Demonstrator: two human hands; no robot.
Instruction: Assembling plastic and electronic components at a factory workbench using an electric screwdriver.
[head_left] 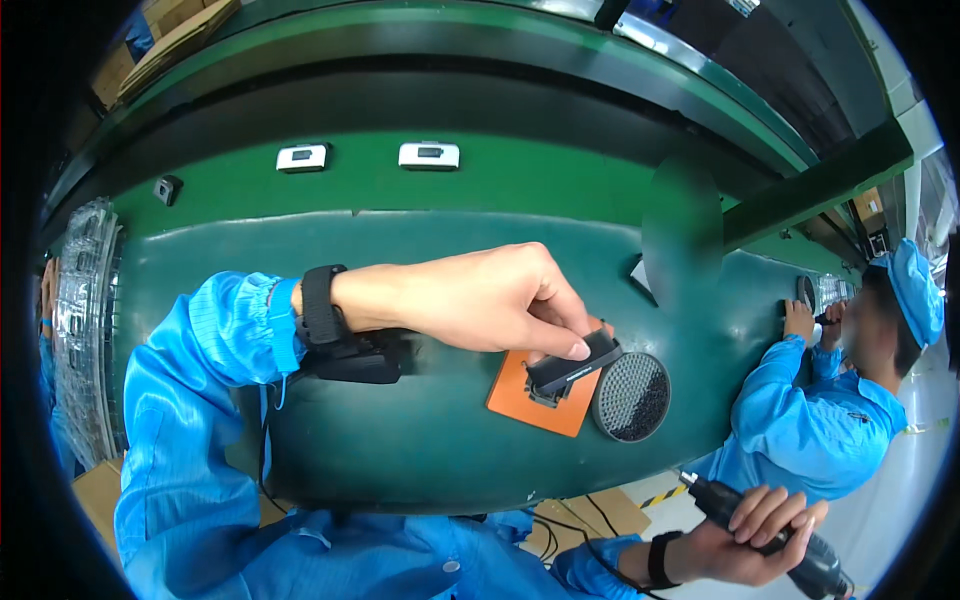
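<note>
My left hand [500, 300] reaches across the bench, its thumb and fingers closed on a small black plastic part [575, 369] with a slim bar along one edge. The part is over a square orange pad [510, 397]; the hand and part hide some of it, and I cannot tell whether the part rests on it. Just to the right is a round grey dimpled tray [608, 405] with tiny dark pieces, likely screws, gathered on its right side. At lower right, off the bench's front edge, my right hand [755, 540] wraps round a black electric screwdriver [715, 500], its metal tip pointing up-left.
Two white devices [429, 156] with dark windows lie along the far ledge, and a small dark piece [168, 190] sits farther left. Clear plastic trays [88, 320] are stacked at the left. A co-worker in blue [815, 410] works at the right. Cables [560, 530] hang below the bench.
</note>
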